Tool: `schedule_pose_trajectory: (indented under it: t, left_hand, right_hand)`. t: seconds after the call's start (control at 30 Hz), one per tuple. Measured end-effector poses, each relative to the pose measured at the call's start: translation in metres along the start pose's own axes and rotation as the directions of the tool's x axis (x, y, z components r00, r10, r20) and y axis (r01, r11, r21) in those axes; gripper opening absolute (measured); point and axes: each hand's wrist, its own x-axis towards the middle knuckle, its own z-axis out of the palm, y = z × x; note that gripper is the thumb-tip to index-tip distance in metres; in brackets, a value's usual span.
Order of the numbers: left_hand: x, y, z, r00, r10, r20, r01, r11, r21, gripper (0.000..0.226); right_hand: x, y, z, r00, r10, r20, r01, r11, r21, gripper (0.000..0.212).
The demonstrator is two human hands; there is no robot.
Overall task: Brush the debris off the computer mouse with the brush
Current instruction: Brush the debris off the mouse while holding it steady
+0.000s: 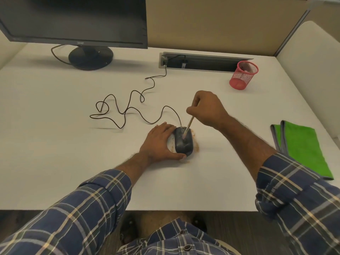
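A dark grey computer mouse (184, 144) lies on the white desk (73, 153) near the middle. My left hand (158, 142) grips it from the left, thumb curled round its near end. My right hand (206, 109) holds a thin wooden-handled brush (190, 124), slanted down with its tip touching the mouse's top near the wheel. Brown debris (196, 146) lies on the desk along the mouse's right side, and some specks sit on its left side by my palm.
The mouse's black cable (128, 107) loops across the desk to a cable slot (202, 61) at the back. A monitor (77, 21) stands at the back left. A pink mesh cup (243, 75) sits back right, a folded green cloth (303, 150) at the right edge.
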Motion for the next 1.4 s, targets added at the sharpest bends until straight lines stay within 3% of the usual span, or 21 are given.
schedule_pose_trajectory:
  t: [0.1,0.33,0.53,0.8,0.97,1.2,1.4]
  left_hand:
    - [0.000,0.002,-0.002,1.000,0.003,0.009,-0.003,1.000,0.000,0.110]
    - [0.001,0.000,-0.001,1.000,0.011,0.009,-0.010,1.000,-0.010,0.106]
    - [0.001,0.000,-0.001,1.000,0.009,0.009,-0.009,1.000,-0.022,0.106]
    - [0.002,0.000,-0.001,1.000,0.016,0.010,-0.016,1.000,-0.006,0.105]
    - [0.001,0.000,-0.001,1.000,0.014,0.015,-0.014,1.000,0.000,0.105]
    - [0.001,-0.001,0.000,1.000,-0.005,0.023,0.004,1.000,0.012,0.108]
    - [0.001,-0.001,0.000,1.000,-0.007,0.025,0.006,1.000,0.011,0.112]
  right_hand:
    - [0.006,-0.007,0.008,0.997,-0.008,0.078,0.016,0.995,-0.095,0.026]
    - [0.009,-0.009,0.012,0.995,-0.004,-0.100,0.004,1.000,-0.001,0.020]
    - [0.008,-0.011,0.016,0.993,-0.039,0.110,0.053,0.991,-0.125,0.030]
    - [0.014,-0.003,0.016,0.994,-0.001,-0.106,0.001,1.000,-0.009,0.018]
    - [0.015,-0.006,0.020,0.999,-0.030,0.041,0.034,0.996,-0.079,0.024]
    - [0.018,-0.001,0.024,0.995,-0.013,-0.096,0.011,1.000,-0.028,0.014]
    - [0.024,-0.002,0.027,1.000,-0.029,0.007,0.029,0.997,-0.070,0.021]
